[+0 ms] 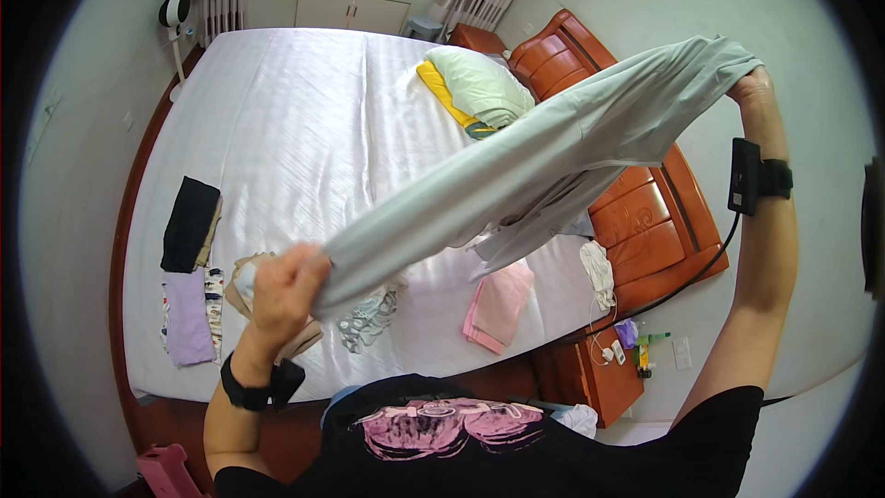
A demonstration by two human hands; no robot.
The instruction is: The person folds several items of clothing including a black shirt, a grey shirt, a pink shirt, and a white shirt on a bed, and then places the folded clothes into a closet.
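A pale grey-green garment (pixel 498 166), seemingly trousers, is stretched in the air between my two hands. My left hand (pixel 290 290) grips its lower end, low over the near side of the bed. High at the right, my right hand (pixel 755 86) holds the bunched upper end. A second leg or flap hangs below the stretched length. Beneath it on the bed lie a crumpled patterned cloth (pixel 370 318) and a folded pink garment (pixel 498 304). Beige clothing (pixel 242 287) is partly hidden behind my left hand.
The bed (pixel 297 117) has a white sheet and a brown leather headboard (pixel 639 214). Folded black cloth (pixel 190 225) and lilac cloth (pixel 190 325) lie at the left. A pale quilt (pixel 477 83) rests near the headboard. A nightstand (pixel 608 387) and pink stool (pixel 169 470) stand nearby.
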